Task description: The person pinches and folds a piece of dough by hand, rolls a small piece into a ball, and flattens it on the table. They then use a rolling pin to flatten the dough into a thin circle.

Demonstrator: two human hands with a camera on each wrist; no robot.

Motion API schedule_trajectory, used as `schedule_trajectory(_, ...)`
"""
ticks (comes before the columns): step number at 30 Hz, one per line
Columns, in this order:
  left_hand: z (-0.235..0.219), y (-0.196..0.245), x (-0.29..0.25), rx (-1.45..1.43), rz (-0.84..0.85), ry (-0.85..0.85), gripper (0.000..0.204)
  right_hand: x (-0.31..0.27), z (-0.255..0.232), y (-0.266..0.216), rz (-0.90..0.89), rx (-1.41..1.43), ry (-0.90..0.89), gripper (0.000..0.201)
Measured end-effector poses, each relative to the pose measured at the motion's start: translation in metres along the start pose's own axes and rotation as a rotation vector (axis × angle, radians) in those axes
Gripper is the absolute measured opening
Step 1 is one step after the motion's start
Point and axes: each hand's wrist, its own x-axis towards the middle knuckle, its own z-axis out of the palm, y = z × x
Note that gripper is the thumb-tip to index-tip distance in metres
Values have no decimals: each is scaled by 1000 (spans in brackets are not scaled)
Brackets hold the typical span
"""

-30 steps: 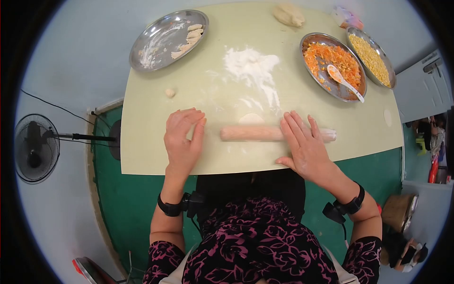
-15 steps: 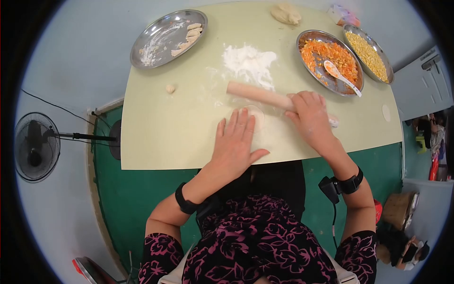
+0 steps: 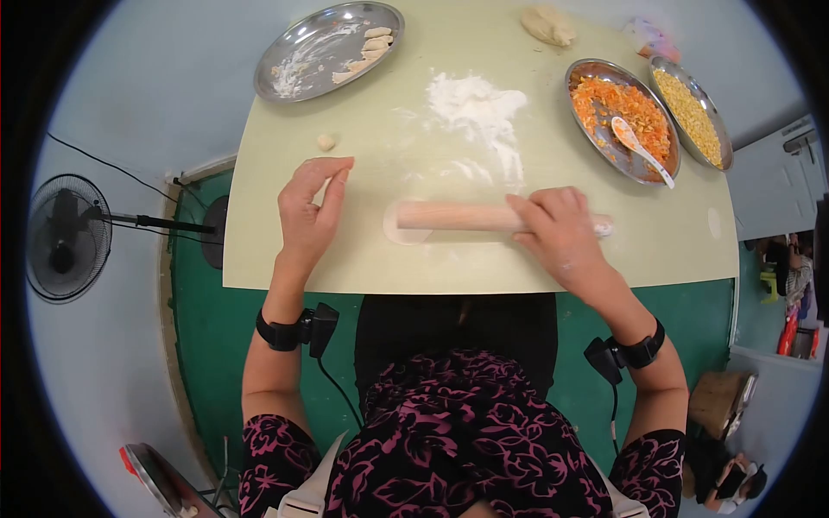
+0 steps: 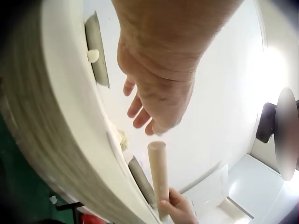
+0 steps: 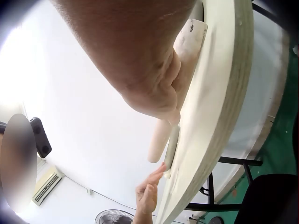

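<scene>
My right hand (image 3: pixel 563 233) grips the right part of a wooden rolling pin (image 3: pixel 462 216), fingers curled over it. The pin's left end overlaps a thin round dough wrapper (image 3: pixel 392 226) in the head view. Left of the wrapper, my left hand (image 3: pixel 309 203) is raised with nothing in it, its fingers loosely bent and the thumb beside them. A small dough ball (image 3: pixel 325 142) lies just beyond its fingertips. In the left wrist view, the pin (image 4: pixel 159 172) points up from the table toward the left hand (image 4: pixel 156 102).
White flour (image 3: pixel 475 108) is spread mid-table. A metal platter (image 3: pixel 328 65) at back left bears several dumplings (image 3: pixel 373 50). At right are a dish of orange filling (image 3: pixel 635 112) with a white spoon (image 3: pixel 639 147), a yellow-filled dish (image 3: pixel 691 112), and another wrapper (image 3: pixel 714 223). A dough lump (image 3: pixel 549 26) lies behind.
The pin was flat under my open right hand, then tilted off the wrapper in its grip. My left hand touched the wrapper, then drew back left; the pin now overlaps the wrapper, which sits further left.
</scene>
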Motion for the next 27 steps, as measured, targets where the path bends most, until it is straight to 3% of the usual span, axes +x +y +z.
schedule_trajectory(1,0,0,1,-38,-74,81,15,3,8,-4,-32,-27,-26,48)
schedule_trajectory(4,1,-5,0,112,38,139,13,15,19,-22,-70,-81,-172,52)
schedule_trajectory(7,6,-8,-3,60,41,132,12,36,22,-15,6,-196,-6,60)
schedule_trajectory(10,6,-7,-2,209,117,114,11,32,20,-23,35,-185,-130,70)
schedule_trajectory(14,-1,-13,-11,142,13,155,11,-1,10,-56,-7,-54,-272,81)
schedule_trajectory(16,-1,-17,-15,76,-76,150,11,10,17,-51,15,-121,-210,80)
schedule_trajectory(20,7,-12,-12,169,61,142,10,49,35,-20,76,-212,-48,77)
schedule_trajectory(22,6,-12,-10,226,124,165,10,53,33,-17,76,-218,-88,76)
schedule_trajectory(25,2,-24,-13,259,28,207,9,36,26,-36,-5,-128,-189,75)
schedule_trajectory(27,-1,-28,-14,143,-130,264,9,23,21,-52,-57,-75,-232,76)
